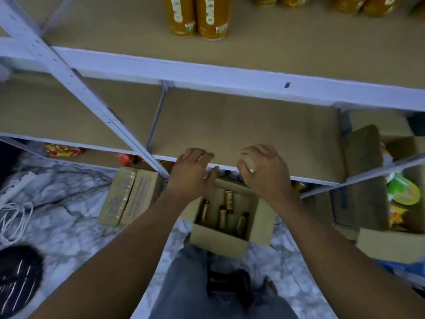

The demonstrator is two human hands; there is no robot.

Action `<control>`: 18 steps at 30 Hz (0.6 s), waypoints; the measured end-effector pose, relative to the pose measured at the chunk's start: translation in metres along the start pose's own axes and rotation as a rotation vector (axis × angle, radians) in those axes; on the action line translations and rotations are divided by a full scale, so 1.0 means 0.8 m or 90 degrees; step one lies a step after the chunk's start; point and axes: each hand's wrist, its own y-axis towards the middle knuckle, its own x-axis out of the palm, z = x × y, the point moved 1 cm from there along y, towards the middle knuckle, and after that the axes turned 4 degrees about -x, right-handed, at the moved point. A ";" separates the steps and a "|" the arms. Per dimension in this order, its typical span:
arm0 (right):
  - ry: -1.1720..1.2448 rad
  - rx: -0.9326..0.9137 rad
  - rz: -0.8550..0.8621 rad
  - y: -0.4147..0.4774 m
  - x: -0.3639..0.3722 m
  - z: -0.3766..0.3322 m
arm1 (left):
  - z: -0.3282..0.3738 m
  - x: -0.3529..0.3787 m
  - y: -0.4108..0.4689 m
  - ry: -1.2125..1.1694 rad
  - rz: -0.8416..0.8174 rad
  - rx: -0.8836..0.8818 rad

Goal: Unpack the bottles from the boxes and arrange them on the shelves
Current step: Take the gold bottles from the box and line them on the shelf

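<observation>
An open cardboard box [218, 242] stands on the floor in front of my legs, with several brown bottles [224, 209] upright inside. My left hand [192, 173] hovers above the box's far left corner, fingers loosely curled and holding nothing. My right hand [264, 173] hovers over the far right corner with its fingers curled; a pale round spot shows at the thumb, and I cannot tell whether it is an object. Both hands are level with the front edge of the bare lower shelf [241, 125]. Orange bottles [199, 17] stand on the upper shelf.
A closed cardboard box [128, 196] lies on the marble floor to the left. An open box with colourful snack packets [400, 192] sits at the right. White cables [13, 217] and a dark object [18, 277] lie at the far left. A shelf upright [76, 86] crosses diagonally.
</observation>
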 end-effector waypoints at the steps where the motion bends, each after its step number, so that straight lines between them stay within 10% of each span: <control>1: 0.016 0.067 -0.065 -0.019 0.016 0.015 | -0.001 0.025 -0.008 -0.001 -0.034 -0.025; 7: -0.001 0.219 -0.561 -0.153 0.140 0.110 | -0.043 0.202 -0.059 0.020 -0.326 -0.180; 18: 0.080 0.358 -0.691 -0.371 0.426 0.211 | -0.189 0.531 -0.144 -0.024 -0.485 -0.299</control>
